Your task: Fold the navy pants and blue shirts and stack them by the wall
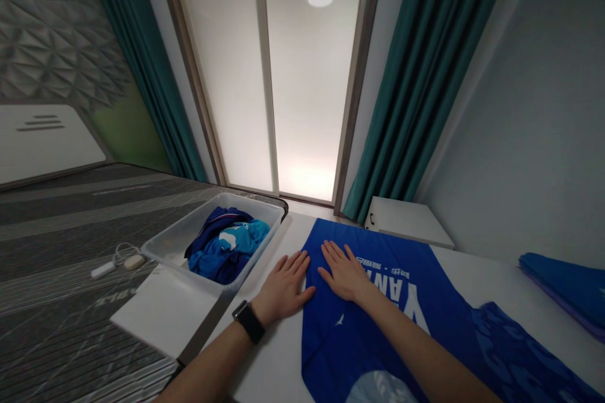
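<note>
A blue sports shirt (340, 346) with white lettering lies spread on the white table (265, 365). My right hand (344, 271) rests flat on the shirt, fingers stretched out, beside the lettering. At the shirt's left edge, my left hand (285, 286) lies palm down with fingers apart, mostly on the table and its fingertips close to the cloth. A black watch is on the left wrist. Part of the shirt's lettering is covered by my right forearm.
Left of the table, a clear plastic bin (163, 233) holds crumpled blue clothes (227, 245). Folded blue and purple garments (564, 286) lie at the table's right. A white adapter with a cable (135, 261) is on the dark bed (57, 277). A white cabinet (406, 220) stands behind.
</note>
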Demonstrator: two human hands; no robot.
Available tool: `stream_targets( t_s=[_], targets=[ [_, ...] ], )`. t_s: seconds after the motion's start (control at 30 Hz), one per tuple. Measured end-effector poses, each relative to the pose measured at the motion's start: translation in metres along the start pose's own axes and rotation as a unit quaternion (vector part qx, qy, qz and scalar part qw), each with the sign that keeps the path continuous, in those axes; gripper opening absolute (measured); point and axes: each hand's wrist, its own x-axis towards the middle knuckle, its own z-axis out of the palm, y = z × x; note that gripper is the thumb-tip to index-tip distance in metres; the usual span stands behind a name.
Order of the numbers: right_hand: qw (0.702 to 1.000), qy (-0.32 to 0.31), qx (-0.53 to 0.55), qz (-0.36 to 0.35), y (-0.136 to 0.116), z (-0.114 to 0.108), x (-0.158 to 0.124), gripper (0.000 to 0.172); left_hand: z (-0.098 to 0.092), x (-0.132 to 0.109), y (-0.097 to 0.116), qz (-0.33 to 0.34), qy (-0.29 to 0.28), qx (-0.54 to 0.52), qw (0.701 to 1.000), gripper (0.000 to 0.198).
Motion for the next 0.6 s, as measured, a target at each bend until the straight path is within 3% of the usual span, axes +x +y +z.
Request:
stream_targets(
  t_s=[0.23, 0.6],
  targets=[
    [0.993, 0.005, 0.017, -0.117, -0.014, 0.004, -0.03, 0.058, -0.005, 0.001, -0.001, 0.006, -0.011, 0.002, 1.0, 0.07],
    [0.999, -0.022, 0.016, -0.018, 0.016, -0.009, -0.074, 0.06, -0.006, 0.0, -0.001, 0.005, -0.011, -0.002, 1.0, 0.07]
  ],
)
